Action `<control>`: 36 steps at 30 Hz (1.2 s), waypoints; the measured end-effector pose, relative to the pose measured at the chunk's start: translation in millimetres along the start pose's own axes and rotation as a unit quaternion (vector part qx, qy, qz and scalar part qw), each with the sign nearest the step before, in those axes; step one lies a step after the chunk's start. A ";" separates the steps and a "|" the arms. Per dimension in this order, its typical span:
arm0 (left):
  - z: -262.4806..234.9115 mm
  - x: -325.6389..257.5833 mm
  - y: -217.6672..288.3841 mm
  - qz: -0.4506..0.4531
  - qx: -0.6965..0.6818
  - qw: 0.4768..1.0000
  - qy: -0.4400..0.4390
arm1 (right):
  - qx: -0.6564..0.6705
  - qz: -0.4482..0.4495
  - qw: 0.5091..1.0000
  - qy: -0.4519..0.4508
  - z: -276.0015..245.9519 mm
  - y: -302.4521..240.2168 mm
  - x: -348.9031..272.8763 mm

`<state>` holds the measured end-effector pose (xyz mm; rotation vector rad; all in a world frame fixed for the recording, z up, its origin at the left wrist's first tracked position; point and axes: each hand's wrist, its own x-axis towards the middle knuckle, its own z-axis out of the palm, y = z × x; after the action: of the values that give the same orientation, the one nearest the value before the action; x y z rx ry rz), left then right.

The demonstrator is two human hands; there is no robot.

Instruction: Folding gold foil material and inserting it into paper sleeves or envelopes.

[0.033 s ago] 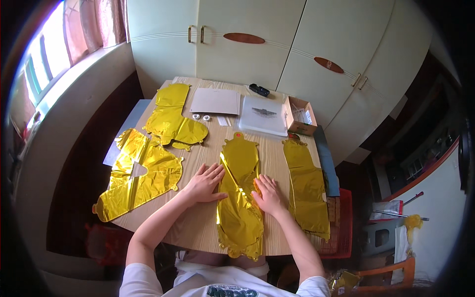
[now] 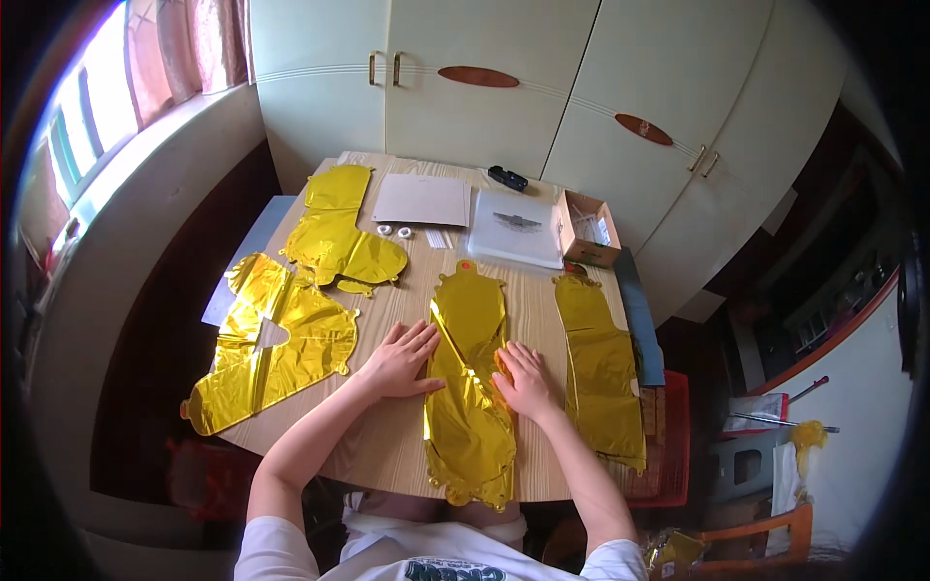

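A flat, uninflated gold foil balloon [image 2: 469, 387] lies lengthwise on the wooden table [image 2: 387, 445] in front of me. My left hand [image 2: 400, 361] rests flat with spread fingers at its left edge. My right hand [image 2: 525, 380] presses flat on its right edge. Neither hand grips anything. Another gold foil balloon [image 2: 601, 368] lies to the right, partly over the table's edge. Two more gold balloons lie to the left, one near [image 2: 276, 344] and one farther back [image 2: 339, 237].
At the table's far end sit white paper sheets [image 2: 422, 199], a clear plastic packet [image 2: 516, 228], a small open cardboard box [image 2: 587, 229], two small tape rolls [image 2: 394, 231] and a black object [image 2: 508, 178]. Cream cupboards [image 2: 465, 87] stand behind; a red crate [image 2: 668, 436] is at right.
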<state>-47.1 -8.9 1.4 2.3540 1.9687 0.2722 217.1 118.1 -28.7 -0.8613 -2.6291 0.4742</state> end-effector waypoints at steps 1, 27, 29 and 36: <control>1.5 -0.9 -2.4 -0.001 0.002 1.000 0.003 | 0.027 0.016 1.000 0.003 -1.3 2.3 7.5; 4.2 -2.8 -9.0 -0.004 0.007 1.000 0.024 | -0.075 0.003 0.996 -0.045 11.3 55.4 168.5; 4.9 -2.1 -9.0 -0.004 0.007 1.000 0.024 | -0.064 -0.015 0.997 -0.047 10.8 57.5 168.7; 6.4 -1.8 -9.0 -0.002 0.009 1.000 0.029 | -0.046 -0.027 0.998 -0.044 11.8 58.7 166.5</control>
<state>-55.1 -8.6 -6.5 2.3780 2.0097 0.3291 115.0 262.6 -28.7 -0.8104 -2.7670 0.3887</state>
